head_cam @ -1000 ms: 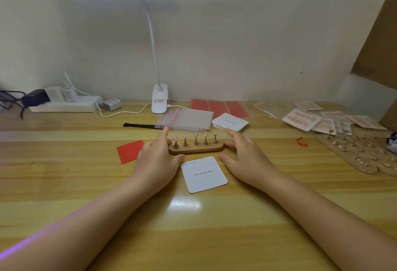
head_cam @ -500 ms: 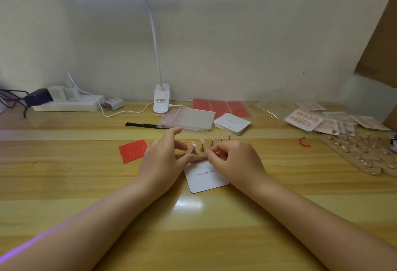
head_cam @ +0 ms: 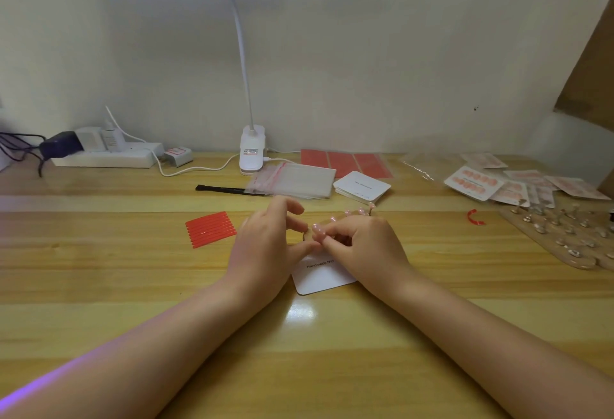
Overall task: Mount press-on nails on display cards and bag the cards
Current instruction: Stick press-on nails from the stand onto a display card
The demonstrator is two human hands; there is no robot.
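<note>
Red strip sheet (head_cam: 210,229) at left; left hand (head_cam: 265,252), fingers loosely curled, thumb touching wooden nail stand (head_cam: 310,235); right hand (head_cam: 365,249) pinches a pink press-on nail (head_cam: 318,230) on that stand; white card (head_cam: 321,275) reading "Handmade Nail" lies under both hands; bagged cards (head_cam: 478,183) far right.

Bare forearms, no sleeves or jewellery

A lit desk lamp (head_cam: 252,153) stands on a wooden table (head_cam: 99,279) against a pale wall (head_cam: 382,53).
</note>
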